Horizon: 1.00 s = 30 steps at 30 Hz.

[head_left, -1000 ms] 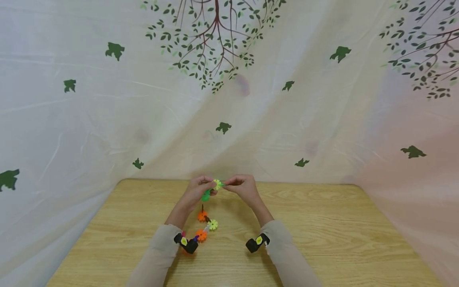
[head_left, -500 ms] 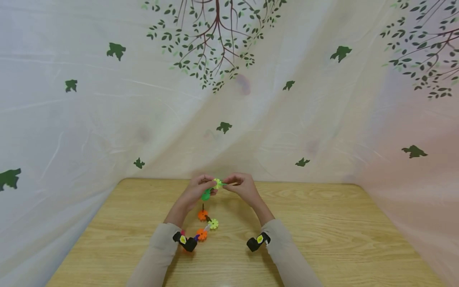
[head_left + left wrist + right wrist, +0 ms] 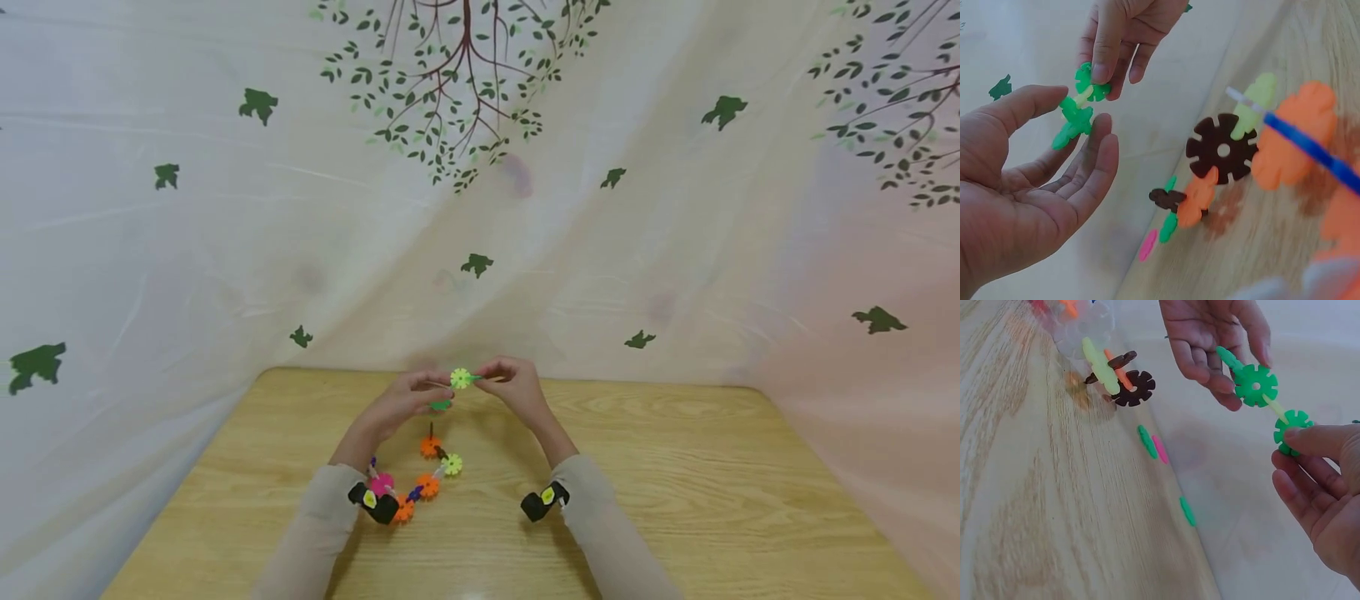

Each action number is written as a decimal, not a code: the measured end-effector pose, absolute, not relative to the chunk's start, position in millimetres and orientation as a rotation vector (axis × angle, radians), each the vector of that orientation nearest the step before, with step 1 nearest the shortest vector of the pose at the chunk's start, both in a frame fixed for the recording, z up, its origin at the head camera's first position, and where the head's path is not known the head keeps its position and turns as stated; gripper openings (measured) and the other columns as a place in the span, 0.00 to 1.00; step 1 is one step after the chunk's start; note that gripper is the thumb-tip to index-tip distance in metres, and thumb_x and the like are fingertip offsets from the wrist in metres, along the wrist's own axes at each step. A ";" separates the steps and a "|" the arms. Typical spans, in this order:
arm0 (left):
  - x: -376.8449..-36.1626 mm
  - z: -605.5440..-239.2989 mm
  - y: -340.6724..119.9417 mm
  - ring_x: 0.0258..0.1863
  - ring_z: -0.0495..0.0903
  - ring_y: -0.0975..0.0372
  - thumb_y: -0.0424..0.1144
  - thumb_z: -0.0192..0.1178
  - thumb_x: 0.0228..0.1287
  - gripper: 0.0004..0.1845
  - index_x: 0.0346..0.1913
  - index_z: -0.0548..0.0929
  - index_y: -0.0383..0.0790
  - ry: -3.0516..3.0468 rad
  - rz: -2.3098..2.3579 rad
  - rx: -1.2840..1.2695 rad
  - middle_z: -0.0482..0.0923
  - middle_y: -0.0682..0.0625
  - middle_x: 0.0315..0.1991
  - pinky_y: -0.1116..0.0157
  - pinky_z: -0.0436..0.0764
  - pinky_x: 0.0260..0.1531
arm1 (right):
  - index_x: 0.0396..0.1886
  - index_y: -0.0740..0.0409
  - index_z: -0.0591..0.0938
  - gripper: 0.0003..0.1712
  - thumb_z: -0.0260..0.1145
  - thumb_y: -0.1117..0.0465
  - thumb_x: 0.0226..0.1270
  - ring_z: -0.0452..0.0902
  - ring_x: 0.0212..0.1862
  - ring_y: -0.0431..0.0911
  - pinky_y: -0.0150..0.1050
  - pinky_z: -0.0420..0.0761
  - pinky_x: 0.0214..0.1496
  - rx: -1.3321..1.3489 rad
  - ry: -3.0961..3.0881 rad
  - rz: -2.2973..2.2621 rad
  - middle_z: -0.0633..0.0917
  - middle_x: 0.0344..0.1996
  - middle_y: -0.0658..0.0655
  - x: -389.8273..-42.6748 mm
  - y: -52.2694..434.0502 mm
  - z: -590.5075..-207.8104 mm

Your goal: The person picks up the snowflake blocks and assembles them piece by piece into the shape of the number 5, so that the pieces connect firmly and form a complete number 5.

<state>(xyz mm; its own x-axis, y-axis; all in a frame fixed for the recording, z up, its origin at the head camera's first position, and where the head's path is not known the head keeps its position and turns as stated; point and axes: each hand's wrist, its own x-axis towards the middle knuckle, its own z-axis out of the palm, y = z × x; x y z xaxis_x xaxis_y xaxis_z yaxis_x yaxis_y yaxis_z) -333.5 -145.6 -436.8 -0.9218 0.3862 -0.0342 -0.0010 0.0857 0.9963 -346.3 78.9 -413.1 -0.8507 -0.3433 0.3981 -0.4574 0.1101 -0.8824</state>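
Two hands meet above the far edge of the desk. The right hand pinches a green gear disc at the end of a small linked piece. The left hand, which half a second ago was closed on the piece, has now loosened: its fingers lie relaxed beneath the other green disc, barely touching. So the piece seems to be passing to the right hand. Nearer the wrists lies a chain of orange, brown and yellow discs.
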 end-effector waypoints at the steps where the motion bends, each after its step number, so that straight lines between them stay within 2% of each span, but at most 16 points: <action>1: -332.6 -436.8 -147.3 0.56 0.72 0.41 0.40 0.57 0.66 0.19 0.57 0.73 0.35 2.075 1.909 0.381 0.75 0.37 0.53 0.51 0.74 0.56 | 0.36 0.76 0.81 0.10 0.68 0.72 0.55 0.82 0.40 0.58 0.34 0.83 0.38 0.834 -2.288 1.854 0.83 0.36 0.73 -346.4 79.0 -412.6; 4: -331.0 -437.0 -151.2 0.55 0.72 0.41 0.39 0.58 0.66 0.20 0.58 0.74 0.35 2.070 1.918 0.385 0.72 0.33 0.55 0.51 0.74 0.57 | 0.40 0.75 0.80 0.13 0.69 0.71 0.55 0.80 0.44 0.61 0.37 0.83 0.40 0.899 -2.352 1.831 0.83 0.40 0.72 -348.0 78.6 -411.5; 7: -330.1 -437.1 -153.1 0.55 0.72 0.40 0.39 0.58 0.65 0.20 0.58 0.74 0.34 2.059 1.934 0.404 0.71 0.31 0.56 0.50 0.73 0.57 | 0.46 0.71 0.80 0.18 0.70 0.68 0.56 0.79 0.46 0.59 0.40 0.82 0.45 1.000 -2.425 1.794 0.82 0.44 0.67 -355.4 76.4 -416.3; 11: -327.9 -437.1 -153.8 0.55 0.72 0.39 0.38 0.60 0.63 0.20 0.57 0.75 0.34 2.066 1.940 0.445 0.75 0.36 0.53 0.46 0.71 0.58 | 0.52 0.58 0.80 0.22 0.70 0.58 0.57 0.78 0.49 0.50 0.40 0.79 0.48 1.085 -2.566 1.682 0.83 0.48 0.55 -363.9 70.9 -420.3; 14: -323.7 -433.6 -152.8 0.53 0.75 0.43 0.38 0.61 0.63 0.20 0.56 0.76 0.34 2.083 1.935 0.472 0.77 0.41 0.52 0.45 0.70 0.58 | 0.52 0.49 0.81 0.21 0.70 0.52 0.58 0.79 0.46 0.48 0.48 0.79 0.48 1.083 -2.686 1.645 0.83 0.46 0.50 -364.0 66.5 -416.1; 16: -322.8 -433.1 -152.0 0.52 0.77 0.46 0.37 0.61 0.63 0.19 0.55 0.77 0.34 2.101 1.931 0.465 0.77 0.44 0.53 0.45 0.71 0.57 | 0.50 0.46 0.81 0.20 0.70 0.49 0.57 0.80 0.43 0.48 0.53 0.79 0.47 1.071 -2.756 1.660 0.84 0.43 0.50 -364.8 64.9 -413.4; 19: -320.7 -430.9 -150.5 0.49 0.78 0.51 0.37 0.62 0.62 0.18 0.54 0.78 0.35 2.145 1.907 0.459 0.77 0.44 0.54 0.46 0.72 0.56 | 0.46 0.48 0.83 0.18 0.70 0.50 0.57 0.81 0.37 0.49 0.56 0.79 0.45 1.051 -2.832 1.670 0.85 0.36 0.54 -366.7 64.3 -409.5; 24: -317.5 -429.7 -150.6 0.47 0.79 0.55 0.41 0.64 0.59 0.20 0.54 0.78 0.39 2.276 1.832 0.391 0.78 0.43 0.51 0.50 0.76 0.54 | 0.42 0.53 0.84 0.16 0.72 0.51 0.55 0.79 0.34 0.48 0.50 0.81 0.39 0.995 -2.863 1.648 0.84 0.32 0.57 -371.9 66.1 -409.2; 27: -314.5 -429.8 -151.1 0.46 0.78 0.54 0.40 0.63 0.60 0.21 0.55 0.77 0.35 2.357 1.810 0.290 0.77 0.40 0.50 0.51 0.77 0.52 | 0.39 0.54 0.84 0.16 0.73 0.52 0.54 0.80 0.36 0.54 0.51 0.80 0.38 0.959 -2.854 1.654 0.84 0.33 0.59 -373.3 68.5 -410.6; 30: -311.6 -433.1 -152.2 0.44 0.79 0.55 0.40 0.62 0.61 0.21 0.53 0.77 0.31 2.455 1.737 0.165 0.78 0.40 0.48 0.53 0.79 0.49 | 0.36 0.54 0.84 0.13 0.73 0.53 0.53 0.78 0.40 0.63 0.57 0.79 0.41 0.939 -2.838 1.679 0.84 0.34 0.61 -372.9 71.3 -410.7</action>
<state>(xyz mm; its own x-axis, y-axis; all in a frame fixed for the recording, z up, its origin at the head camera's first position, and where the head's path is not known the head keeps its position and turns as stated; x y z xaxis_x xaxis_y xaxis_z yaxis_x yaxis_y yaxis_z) -311.6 -152.2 -433.1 -0.9856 0.1638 -0.0428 0.0141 0.3315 0.9433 -372.9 71.3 -410.7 -0.8123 -0.5825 0.0286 -0.3056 0.3834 -0.8716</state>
